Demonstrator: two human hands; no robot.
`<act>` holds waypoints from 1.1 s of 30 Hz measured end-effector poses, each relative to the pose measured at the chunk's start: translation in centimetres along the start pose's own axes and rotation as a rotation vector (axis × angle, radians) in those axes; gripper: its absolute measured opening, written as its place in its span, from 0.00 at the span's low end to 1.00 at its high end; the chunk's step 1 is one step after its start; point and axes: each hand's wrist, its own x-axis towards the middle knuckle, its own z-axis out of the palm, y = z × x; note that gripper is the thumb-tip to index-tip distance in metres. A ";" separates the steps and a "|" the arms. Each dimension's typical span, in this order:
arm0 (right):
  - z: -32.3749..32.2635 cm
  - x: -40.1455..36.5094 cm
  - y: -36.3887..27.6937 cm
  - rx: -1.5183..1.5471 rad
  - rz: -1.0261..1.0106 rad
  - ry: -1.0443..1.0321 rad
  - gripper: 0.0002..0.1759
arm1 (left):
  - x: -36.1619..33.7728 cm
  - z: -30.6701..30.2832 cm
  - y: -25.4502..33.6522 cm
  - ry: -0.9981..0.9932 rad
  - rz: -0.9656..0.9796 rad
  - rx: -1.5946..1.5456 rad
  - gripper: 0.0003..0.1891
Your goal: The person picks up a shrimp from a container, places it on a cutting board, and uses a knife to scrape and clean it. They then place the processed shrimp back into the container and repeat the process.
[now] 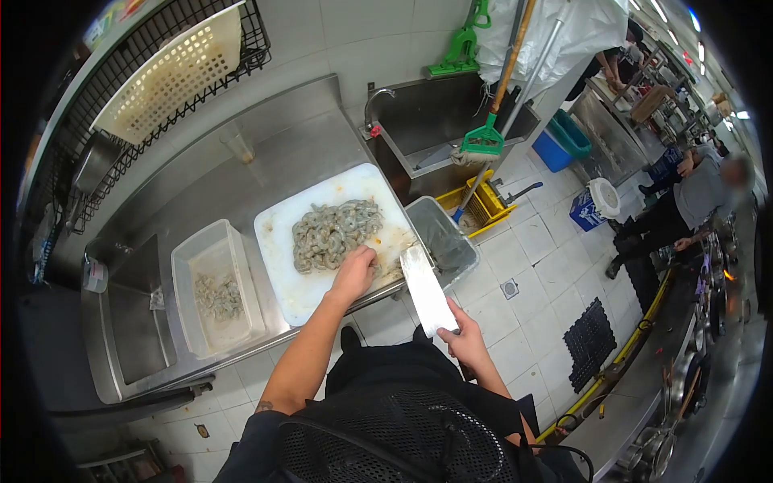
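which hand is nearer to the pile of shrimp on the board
Left. The left hand is at the near edge of the shrimp pile; the right hand is farther off, outside the white cutting board, holding a cleaver.

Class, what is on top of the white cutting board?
The cutting board bears a heap of shrimp and small scraps, with the left hand at the heap's edge. The shrimp hide the surface beneath them.

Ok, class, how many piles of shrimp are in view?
2: a large pile on the white cutting board and a smaller pile in the plastic tub left of it. The grey bin's contents are unclear.
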 end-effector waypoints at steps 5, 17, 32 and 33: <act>-0.6 1.7 2.4 -0.270 -0.286 0.110 0.46 | 1.1 1.7 1.3 -0.006 0.023 0.003 0.07; 0.3 0.9 -3.9 -0.849 -0.121 0.054 0.46 | 0.5 1.2 1.1 0.014 -0.035 -0.001 0.06; 1.2 -0.3 -6.7 -0.908 -0.159 0.104 0.46 | -1.8 -0.8 -0.5 0.012 -0.301 -0.103 0.07; 1.5 -0.3 -6.9 -0.916 -0.189 0.105 0.45 | -1.7 -0.8 -0.4 0.007 -0.298 -0.094 0.07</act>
